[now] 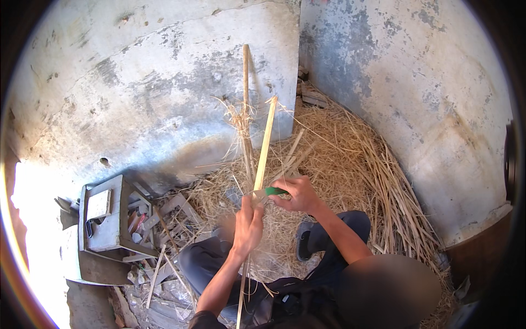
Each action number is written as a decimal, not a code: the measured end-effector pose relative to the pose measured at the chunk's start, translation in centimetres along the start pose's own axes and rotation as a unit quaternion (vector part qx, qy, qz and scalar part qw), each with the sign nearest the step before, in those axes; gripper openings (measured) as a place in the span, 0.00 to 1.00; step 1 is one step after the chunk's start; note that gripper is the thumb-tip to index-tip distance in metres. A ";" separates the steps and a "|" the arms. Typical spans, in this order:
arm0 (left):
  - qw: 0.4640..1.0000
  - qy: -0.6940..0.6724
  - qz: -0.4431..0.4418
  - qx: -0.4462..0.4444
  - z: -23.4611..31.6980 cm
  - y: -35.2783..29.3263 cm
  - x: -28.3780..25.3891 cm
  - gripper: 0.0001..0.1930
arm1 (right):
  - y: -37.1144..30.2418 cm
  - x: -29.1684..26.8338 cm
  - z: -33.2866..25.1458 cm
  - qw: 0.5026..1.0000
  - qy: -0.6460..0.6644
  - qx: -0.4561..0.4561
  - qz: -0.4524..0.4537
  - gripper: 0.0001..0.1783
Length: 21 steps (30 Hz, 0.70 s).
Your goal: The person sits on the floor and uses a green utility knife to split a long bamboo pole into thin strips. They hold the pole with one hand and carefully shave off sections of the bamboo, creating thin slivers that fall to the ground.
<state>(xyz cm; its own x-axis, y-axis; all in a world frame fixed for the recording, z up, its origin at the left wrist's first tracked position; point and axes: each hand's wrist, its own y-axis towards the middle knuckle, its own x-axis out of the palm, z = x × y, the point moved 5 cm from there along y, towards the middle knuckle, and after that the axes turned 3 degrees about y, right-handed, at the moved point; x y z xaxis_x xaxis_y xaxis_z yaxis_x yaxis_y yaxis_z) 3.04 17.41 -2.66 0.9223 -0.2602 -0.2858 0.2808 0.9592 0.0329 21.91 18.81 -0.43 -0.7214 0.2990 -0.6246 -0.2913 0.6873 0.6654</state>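
Note:
My left hand (249, 227) is closed around the lower part of a long pale bamboo strip (266, 143), which stands up and away from me. Gripped in my right hand (297, 194) is a knife with a green handle (275, 191). Its blade lies across the strip just beyond my left fingers, though the blade's edge is hard to make out. Below my left hand a thin length of strip hangs down past my leg. Just left of the strip a wooden pole (246, 77) leans near the wall, with curled shavings (240, 118) caught around it.
Shavings (339, 148) cover the floor, and long thin strips (405, 203) are heaped along the right wall. At left stands a worn wooden stool-like box (104, 219) bearing a pale block and a dark phone-like item. Scrap wood (178, 205) litters the floor beside it.

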 end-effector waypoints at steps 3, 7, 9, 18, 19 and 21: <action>1.000 -0.001 0.000 0.003 0.3 -0.1 0.1 0.12 | -0.1 0.0 0.1 1.000 0.002 -0.002 0.003 0.12; 1.000 0.003 0.001 0.010 0.3 -0.1 -0.1 0.12 | 0.1 0.0 0.0 1.000 -0.006 -0.003 0.004 0.12; 1.000 0.015 0.002 0.017 0.9 -0.1 -0.1 0.12 | 0.0 -0.1 0.1 1.000 -0.013 -0.008 0.002 0.12; 0.997 0.047 -0.062 0.012 0.1 -1.6 1.4 0.15 | 1.0 -6.4 6.3 0.983 -0.021 0.160 0.092 0.18; 0.997 0.049 -0.064 0.020 -0.1 -1.5 1.3 0.15 | 0.8 -6.2 6.2 0.983 -0.028 0.160 0.088 0.18; 0.996 0.054 -0.069 0.016 -0.3 -1.4 1.5 0.17 | 0.6 -6.3 6.3 0.982 -0.021 0.159 0.097 0.19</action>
<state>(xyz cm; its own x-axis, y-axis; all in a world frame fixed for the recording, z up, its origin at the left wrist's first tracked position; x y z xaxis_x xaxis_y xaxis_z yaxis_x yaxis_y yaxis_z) 3.92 15.69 -3.41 0.8410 -0.3734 -0.3914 0.4124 0.9108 0.0172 30.19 21.51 1.33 -0.7159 0.4672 -0.5188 0.0648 0.7844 0.6169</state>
